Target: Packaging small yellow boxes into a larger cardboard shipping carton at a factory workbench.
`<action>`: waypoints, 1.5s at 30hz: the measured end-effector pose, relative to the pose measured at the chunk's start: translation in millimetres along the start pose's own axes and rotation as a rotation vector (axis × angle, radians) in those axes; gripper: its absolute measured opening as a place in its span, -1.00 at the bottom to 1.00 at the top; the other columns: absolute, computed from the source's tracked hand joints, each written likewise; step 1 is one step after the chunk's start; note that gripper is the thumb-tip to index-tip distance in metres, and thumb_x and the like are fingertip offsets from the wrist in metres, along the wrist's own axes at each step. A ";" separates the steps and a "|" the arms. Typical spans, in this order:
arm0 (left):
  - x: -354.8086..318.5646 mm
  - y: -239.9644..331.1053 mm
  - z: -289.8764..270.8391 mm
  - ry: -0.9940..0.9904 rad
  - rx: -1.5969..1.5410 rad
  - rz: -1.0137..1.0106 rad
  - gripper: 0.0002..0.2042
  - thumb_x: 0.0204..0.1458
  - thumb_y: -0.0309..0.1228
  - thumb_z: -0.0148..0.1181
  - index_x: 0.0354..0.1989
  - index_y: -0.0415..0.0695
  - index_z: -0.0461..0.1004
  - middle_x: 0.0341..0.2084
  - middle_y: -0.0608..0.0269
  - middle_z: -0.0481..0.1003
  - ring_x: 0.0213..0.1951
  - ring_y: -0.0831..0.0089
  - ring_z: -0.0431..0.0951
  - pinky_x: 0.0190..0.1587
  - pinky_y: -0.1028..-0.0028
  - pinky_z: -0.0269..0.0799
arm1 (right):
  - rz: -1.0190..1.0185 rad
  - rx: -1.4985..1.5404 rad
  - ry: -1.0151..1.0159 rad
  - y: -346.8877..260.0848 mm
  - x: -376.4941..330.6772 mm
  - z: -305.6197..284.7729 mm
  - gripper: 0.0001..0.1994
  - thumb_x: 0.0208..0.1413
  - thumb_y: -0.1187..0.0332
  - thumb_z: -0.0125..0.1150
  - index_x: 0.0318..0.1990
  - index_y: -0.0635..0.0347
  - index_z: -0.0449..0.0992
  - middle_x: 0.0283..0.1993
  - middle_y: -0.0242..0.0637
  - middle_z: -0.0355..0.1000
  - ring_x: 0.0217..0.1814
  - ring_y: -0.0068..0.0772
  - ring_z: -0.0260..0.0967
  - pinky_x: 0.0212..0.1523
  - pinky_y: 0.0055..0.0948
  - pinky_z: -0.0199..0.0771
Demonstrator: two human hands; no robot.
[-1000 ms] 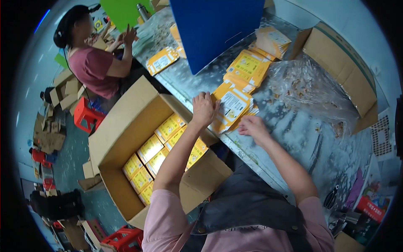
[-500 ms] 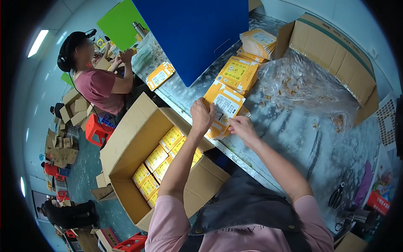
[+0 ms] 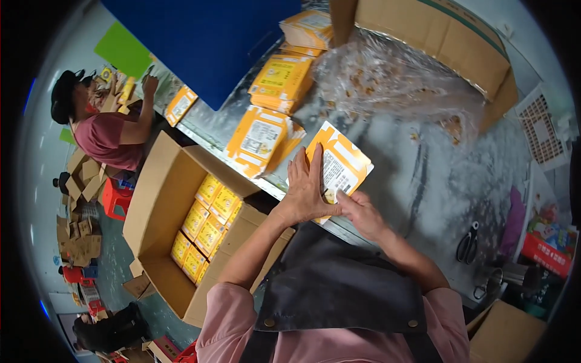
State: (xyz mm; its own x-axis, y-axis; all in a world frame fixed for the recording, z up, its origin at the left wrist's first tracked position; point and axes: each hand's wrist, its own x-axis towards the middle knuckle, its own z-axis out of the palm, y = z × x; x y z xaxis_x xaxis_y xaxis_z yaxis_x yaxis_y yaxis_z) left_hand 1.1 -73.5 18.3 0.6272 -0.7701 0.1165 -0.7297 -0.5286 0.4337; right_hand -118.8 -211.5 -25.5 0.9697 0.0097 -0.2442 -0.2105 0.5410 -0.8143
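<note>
Both my hands are on a flat, folded yellow-and-white carton (image 3: 347, 162) at the table's near edge, tilted with its printed panel up. My left hand (image 3: 302, 192) spans its left side, fingers extended over the face and thumb toward the lower corner. My right hand (image 3: 365, 218) pinches the lower edge, thumb on top; its other fingertips are partly hidden. Just left of the hands lies a stack of similar flat cartons (image 3: 257, 140). Behind that stands another yellow stack (image 3: 280, 81).
Left of me an open cardboard box (image 3: 151, 224) holds rows of yellow cartons (image 3: 209, 233). Clear plastic wrap (image 3: 387, 85) spills from a tipped cardboard box (image 3: 433, 39). A blue panel (image 3: 212, 48) stands at the back. Scissors (image 3: 468, 243) lie at right; a co-worker (image 3: 112, 130) works far left.
My hands have moved right from the stack, taking one flat carton off it. The view has shifted, so the stacks and box appear farther left. The co-worker's arms have changed position.
</note>
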 end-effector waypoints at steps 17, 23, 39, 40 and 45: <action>-2.9 76.9 66.7 0.350 -0.645 -0.223 -0.38 0.16 -0.26 0.19 0.26 -0.40 0.12 -0.04 -0.16 0.37 -0.06 0.07 0.49 -0.05 0.27 0.44 | -0.495 -0.194 0.537 1.8 -33.1 -58.8 -0.73 0.40 0.30 -0.09 0.14 0.21 0.28 -0.03 -0.40 0.43 -0.04 -0.70 0.34 0.00 -0.57 0.38; -10.9 86.4 71.6 0.333 -0.511 -0.077 -0.42 0.21 -0.20 0.11 0.28 -0.28 0.13 -0.14 -0.19 0.48 -0.24 -0.04 0.58 -0.20 0.20 0.49 | -0.439 -0.405 0.577 9.3 -29.4 -55.9 -0.69 0.38 0.30 -0.06 0.17 0.25 0.24 -0.05 -0.36 0.44 -0.07 -0.56 0.37 -0.02 -0.49 0.38; -19.0 66.4 74.9 0.322 -0.767 -0.166 -0.59 0.36 -0.26 -0.16 0.29 -0.16 0.11 -0.26 -0.04 0.56 -0.27 0.26 0.60 -0.18 0.38 0.46 | -0.405 -0.271 0.475 -13.5 -34.5 -46.0 -0.59 0.45 0.14 -0.30 0.11 0.27 0.37 -0.06 -0.30 0.47 -0.07 -0.61 0.37 -0.05 -0.54 0.38; -20.2 67.1 75.8 0.324 -0.767 -0.178 -0.59 0.36 -0.26 -0.16 0.29 -0.16 0.11 -0.26 -0.04 0.56 -0.27 0.26 0.60 -0.18 0.38 0.46 | -0.459 -0.275 0.516 -14.0 -35.9 -41.6 -0.61 0.45 0.14 -0.28 -0.05 0.26 0.41 -0.23 -0.39 0.46 -0.22 -0.65 0.35 -0.18 -0.55 0.38; -25.0 70.3 69.4 0.233 -0.870 -0.252 -0.74 0.39 -0.26 -0.23 -0.03 -0.19 0.30 -0.40 0.38 0.35 -0.36 0.70 0.23 -0.31 0.62 0.24 | -0.554 -0.445 0.533 -20.2 -44.0 -47.4 -0.64 0.43 0.22 -0.18 -0.30 0.27 0.46 -0.47 -0.47 0.45 -0.44 -0.64 0.33 -0.36 -0.54 0.38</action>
State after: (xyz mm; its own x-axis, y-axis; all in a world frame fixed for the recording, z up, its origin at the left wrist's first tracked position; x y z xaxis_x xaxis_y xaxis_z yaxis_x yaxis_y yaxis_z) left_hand -84.8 -116.2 -16.1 0.8465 -0.5286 0.0631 -0.1630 -0.1444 0.9760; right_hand -163.1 -262.7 -23.3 0.7830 -0.6096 0.1234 0.1356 -0.0263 -0.9904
